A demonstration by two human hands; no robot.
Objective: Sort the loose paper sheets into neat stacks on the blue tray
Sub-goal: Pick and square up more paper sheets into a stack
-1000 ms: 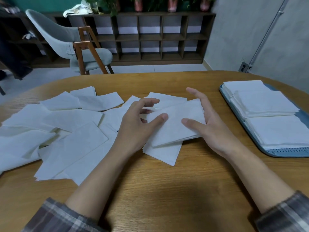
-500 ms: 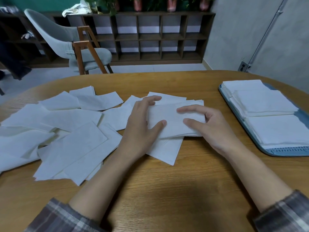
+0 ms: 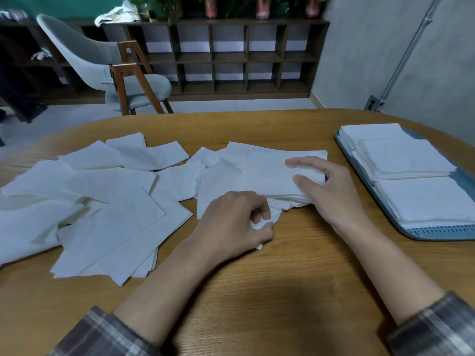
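Observation:
Several loose white paper sheets (image 3: 102, 201) lie scattered across the left and middle of the wooden table (image 3: 282, 278). A small gathered pile of sheets (image 3: 267, 176) sits at the centre. My right hand (image 3: 326, 191) grips that pile's right edge, thumb on top. My left hand (image 3: 236, 224) is curled near the pile's front edge and pinches the corner of a sheet pulled out from under the pile. The blue tray (image 3: 442, 233) at the right holds three neat white stacks (image 3: 411, 181).
A grey chair with wooden legs (image 3: 113, 73) stands beyond the table's far edge. A dark cubby shelf (image 3: 231, 55) with potted plants lines the back wall. Bare wood lies between my arms and in front of the tray.
My left hand slid off the top of the pile toward me and closed on a sheet corner. My right hand shifted to the pile's right edge. The pile now lies flatter.

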